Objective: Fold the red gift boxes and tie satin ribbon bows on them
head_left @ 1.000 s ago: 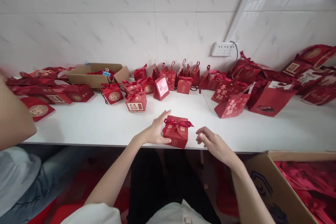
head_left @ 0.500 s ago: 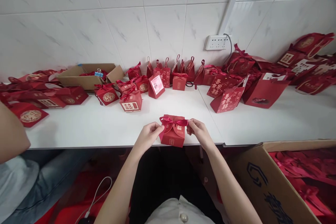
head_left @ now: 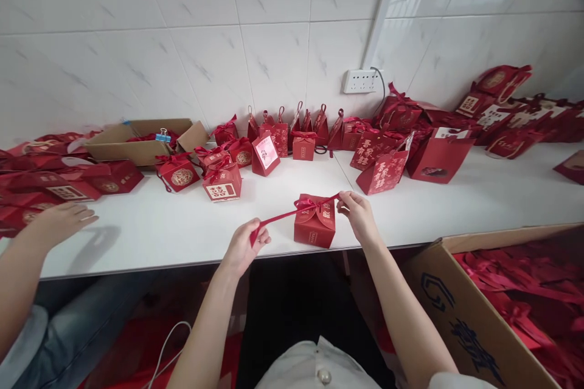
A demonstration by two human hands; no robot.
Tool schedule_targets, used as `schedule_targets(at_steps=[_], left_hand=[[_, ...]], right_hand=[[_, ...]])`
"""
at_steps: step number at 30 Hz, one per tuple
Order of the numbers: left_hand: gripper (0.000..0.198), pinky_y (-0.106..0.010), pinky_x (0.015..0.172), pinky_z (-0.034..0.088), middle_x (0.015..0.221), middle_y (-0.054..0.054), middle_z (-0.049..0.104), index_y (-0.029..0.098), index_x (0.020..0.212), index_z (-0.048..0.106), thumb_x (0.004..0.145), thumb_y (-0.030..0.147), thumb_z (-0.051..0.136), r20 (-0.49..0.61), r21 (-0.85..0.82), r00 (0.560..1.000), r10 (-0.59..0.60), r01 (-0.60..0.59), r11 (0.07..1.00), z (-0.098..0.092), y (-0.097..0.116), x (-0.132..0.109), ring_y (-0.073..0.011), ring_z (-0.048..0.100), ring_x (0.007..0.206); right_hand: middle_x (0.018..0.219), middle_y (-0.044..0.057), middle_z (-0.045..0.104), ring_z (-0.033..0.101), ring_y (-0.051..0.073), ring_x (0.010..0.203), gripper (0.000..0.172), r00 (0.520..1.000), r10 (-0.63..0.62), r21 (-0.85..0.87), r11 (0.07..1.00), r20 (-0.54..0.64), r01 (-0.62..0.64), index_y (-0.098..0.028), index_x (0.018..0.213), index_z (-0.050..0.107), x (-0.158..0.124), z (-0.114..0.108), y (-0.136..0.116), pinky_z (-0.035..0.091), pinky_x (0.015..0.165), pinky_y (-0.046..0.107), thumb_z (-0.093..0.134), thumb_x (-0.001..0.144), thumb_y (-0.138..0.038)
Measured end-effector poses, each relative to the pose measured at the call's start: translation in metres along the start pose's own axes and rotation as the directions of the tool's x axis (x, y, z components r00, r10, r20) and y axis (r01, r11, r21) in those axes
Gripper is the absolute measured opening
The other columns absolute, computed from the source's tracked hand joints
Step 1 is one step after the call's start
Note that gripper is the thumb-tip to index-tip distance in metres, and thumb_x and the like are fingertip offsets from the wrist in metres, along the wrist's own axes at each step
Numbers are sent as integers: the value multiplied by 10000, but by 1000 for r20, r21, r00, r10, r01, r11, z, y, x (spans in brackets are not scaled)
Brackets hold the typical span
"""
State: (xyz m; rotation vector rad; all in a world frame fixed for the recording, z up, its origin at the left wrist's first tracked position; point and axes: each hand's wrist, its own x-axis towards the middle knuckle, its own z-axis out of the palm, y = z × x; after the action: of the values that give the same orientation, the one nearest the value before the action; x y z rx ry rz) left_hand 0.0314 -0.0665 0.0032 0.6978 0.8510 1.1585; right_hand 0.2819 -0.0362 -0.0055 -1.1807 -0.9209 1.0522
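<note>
A small red gift box (head_left: 314, 230) with gold lettering stands near the front edge of the white table. A dark red ribbon (head_left: 283, 215) runs across its top, with a knot or bow at the middle. My left hand (head_left: 244, 246) is closed on the ribbon's left end, which is stretched taut away from the box. Pinched in the fingers of my right hand (head_left: 358, 211) is the ribbon's right part, just beside the box's upper right corner. Neither hand touches the box walls, as far as I can see.
Several finished-looking red boxes (head_left: 222, 182) stand along the wall. An open carton (head_left: 123, 149) sits back left; a bigger carton (head_left: 456, 316) of red ribboned pieces is at front right. A co-worker's hand (head_left: 61, 225) lies by boxes at left. A socket strip (head_left: 362, 81) hangs above.
My left hand has pulled the ribbon out to the left and down, so it is now long and straight. The view has shifted, and a co-worker's hand has come into sight.
</note>
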Motion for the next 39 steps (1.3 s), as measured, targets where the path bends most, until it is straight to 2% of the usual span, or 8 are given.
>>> schedule_targets(at_steps=[6, 11, 17, 22, 27, 31, 35, 39], left_hand=[[204, -234, 544, 437, 514, 71, 337, 178, 569, 410, 664, 196, 590, -112, -273, 979, 169, -194, 942, -23, 35, 5, -82, 399, 516], [117, -271, 590, 473, 554, 32, 471, 180, 610, 508, 670, 242, 588, -45, -171, 968, 248, -252, 953, -9, 67, 16, -119, 499, 589], [181, -294, 666, 474, 631, 1, 563, 184, 693, 549, 716, 360, 586, 180, -55, 924, 338, -333, 941, 42, 90, 44, -164, 588, 702], [251, -354, 837, 428, 886, -53, 617, 197, 736, 531, 738, 447, 515, 98, 310, 823, 559, -559, 769, 45, 58, 57, -221, 559, 948], [173, -370, 805, 407, 744, -25, 540, 207, 649, 479, 779, 314, 521, 213, 816, 821, 529, -448, 367, 40, 3, 31, -206, 522, 799], [133, -409, 879, 415, 917, -54, 562, 218, 837, 535, 766, 320, 582, 318, 865, 830, 457, -451, 218, 44, -11, 22, -240, 523, 953], [181, -423, 982, 368, 1123, -76, 553, 225, 1002, 540, 831, 234, 483, 387, 856, 830, 402, -486, 179, 31, 0, 34, -237, 505, 1104], [208, -400, 961, 390, 1122, -87, 556, 214, 1025, 536, 871, 311, 436, 220, 863, 859, 463, -393, 317, 16, 9, 38, -235, 506, 1123]], right_hand=[[555, -41, 399, 479, 125, 540, 313, 970, -87, 60, 993, -226, 103, -221, 561, 418, 21, -37, -23, 481, 571, 286, 621, 693, -421], [534, -45, 412, 493, 109, 521, 344, 967, -215, 90, 969, -136, 228, -207, 526, 437, 34, -41, -67, 486, 568, 270, 673, 677, -406], [596, -20, 535, 593, 148, 658, 253, 899, -379, -52, 916, 220, 399, -201, 614, 562, 25, -4, -133, 494, 665, 294, 660, 714, -412], [654, 54, 622, 634, 224, 750, 433, 657, -159, -129, 921, 737, 368, -167, 640, 651, 20, 6, -129, 503, 646, 351, 625, 654, -599], [927, 86, 685, 628, 230, 879, 214, 778, -174, -442, 740, 603, 508, -187, 850, 690, 42, 17, -62, 489, 791, 378, 590, 780, -363], [1108, 72, 653, 604, 238, 1011, 244, 754, -98, -495, 699, 650, 517, -229, 1038, 649, 31, 23, -24, 482, 843, 373, 544, 823, -274], [923, 46, 701, 650, 213, 813, 205, 810, -13, -569, 705, 587, 424, -237, 967, 652, 1, 11, -25, 499, 721, 338, 507, 853, -327], [787, 51, 689, 640, 216, 735, 277, 868, -9, -667, 635, 497, 389, -214, 814, 655, -2, 2, -30, 481, 686, 353, 447, 878, -387]])
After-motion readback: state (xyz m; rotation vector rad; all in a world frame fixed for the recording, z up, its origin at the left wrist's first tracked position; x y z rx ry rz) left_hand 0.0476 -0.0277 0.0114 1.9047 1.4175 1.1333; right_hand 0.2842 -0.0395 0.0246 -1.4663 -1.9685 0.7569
